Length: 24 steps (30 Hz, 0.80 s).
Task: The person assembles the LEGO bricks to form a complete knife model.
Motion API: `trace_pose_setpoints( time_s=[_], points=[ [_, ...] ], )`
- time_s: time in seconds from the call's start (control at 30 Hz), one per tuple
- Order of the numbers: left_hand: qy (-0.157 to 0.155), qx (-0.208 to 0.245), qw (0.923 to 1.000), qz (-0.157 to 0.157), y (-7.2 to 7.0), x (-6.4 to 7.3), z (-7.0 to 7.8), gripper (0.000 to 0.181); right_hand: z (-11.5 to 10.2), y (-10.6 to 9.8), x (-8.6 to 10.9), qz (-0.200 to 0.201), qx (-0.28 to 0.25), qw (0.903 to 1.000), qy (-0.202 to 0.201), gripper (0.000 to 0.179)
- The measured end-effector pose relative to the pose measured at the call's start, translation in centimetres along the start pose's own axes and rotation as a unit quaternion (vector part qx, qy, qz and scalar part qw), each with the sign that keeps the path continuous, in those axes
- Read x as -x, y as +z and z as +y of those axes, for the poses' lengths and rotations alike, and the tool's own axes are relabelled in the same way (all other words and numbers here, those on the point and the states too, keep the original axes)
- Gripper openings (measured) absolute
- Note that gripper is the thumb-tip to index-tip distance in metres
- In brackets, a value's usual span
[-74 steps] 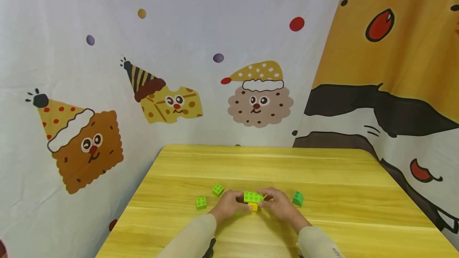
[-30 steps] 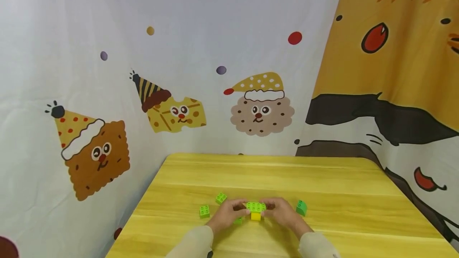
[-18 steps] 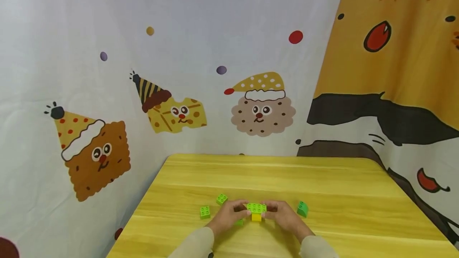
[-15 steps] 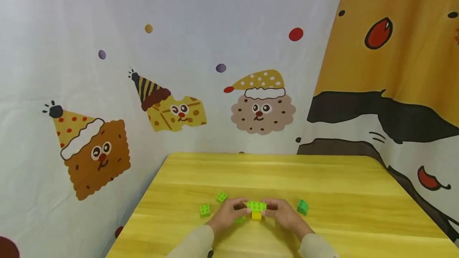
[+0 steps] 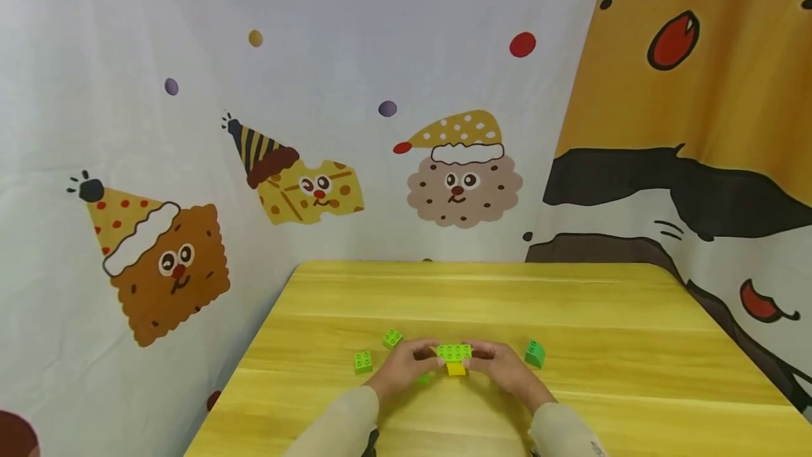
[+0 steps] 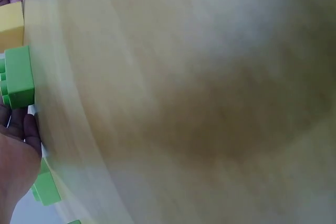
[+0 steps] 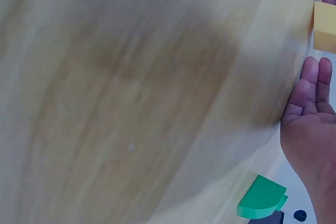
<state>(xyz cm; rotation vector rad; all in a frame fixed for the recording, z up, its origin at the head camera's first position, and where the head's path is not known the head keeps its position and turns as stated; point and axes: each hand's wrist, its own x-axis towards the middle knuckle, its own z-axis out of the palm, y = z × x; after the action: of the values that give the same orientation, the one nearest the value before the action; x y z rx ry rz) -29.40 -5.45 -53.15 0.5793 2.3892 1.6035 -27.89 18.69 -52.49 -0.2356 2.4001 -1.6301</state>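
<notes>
In the head view, a long lime-green toy brick [image 5: 454, 352] with two rows of studs sits over a smaller yellow brick [image 5: 455, 369]. My left hand [image 5: 402, 367] holds the long brick's left end between thumb and fingers; my right hand [image 5: 504, 367] holds its right end the same way. Partly covered by the left hand, a green brick [image 5: 423, 378] lies on the table. The left wrist view has a green brick [image 6: 20, 74] beside the left fingertips. In the right wrist view, the yellow brick [image 7: 325, 27] is just beyond the right fingertips.
Two small lime-green bricks [image 5: 363, 362] lie left of the hands, one farther back. A darker green brick with a curved side [image 5: 535, 354] rests to the right. The wooden table [image 5: 482, 302] ends at a printed cloth backdrop [image 5: 355, 55].
The head view has tilted down and then back up, shifting the whole scene. Both hands keep their hold on the long brick over the yellow one, with hardly any movement.
</notes>
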Motion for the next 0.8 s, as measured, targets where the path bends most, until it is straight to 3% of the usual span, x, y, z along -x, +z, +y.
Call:
trace_pose_setpoints(
  time_s=[0.17, 0.43, 0.8],
  points=[
    [-0.007, 0.007, 0.9999, 0.013, 0.2, 0.2, 0.8, 0.034, 0.0, 0.0, 0.3, 0.014, -0.005, 0.9999, 0.0, 0.053],
    [-0.019, 0.022, 0.9996, -0.001, 0.2, -0.1, -0.5, 0.041, 0.2, 0.2, 0.4, 0.022, 0.01, 0.9997, -0.007, 0.047],
    [-0.012, 0.016, 0.9998, -0.005, -0.3, -0.2, 0.1, 0.038, 0.1, 0.2, 0.1, 0.036, 0.007, 0.9993, 0.008, 0.053]
  ],
)
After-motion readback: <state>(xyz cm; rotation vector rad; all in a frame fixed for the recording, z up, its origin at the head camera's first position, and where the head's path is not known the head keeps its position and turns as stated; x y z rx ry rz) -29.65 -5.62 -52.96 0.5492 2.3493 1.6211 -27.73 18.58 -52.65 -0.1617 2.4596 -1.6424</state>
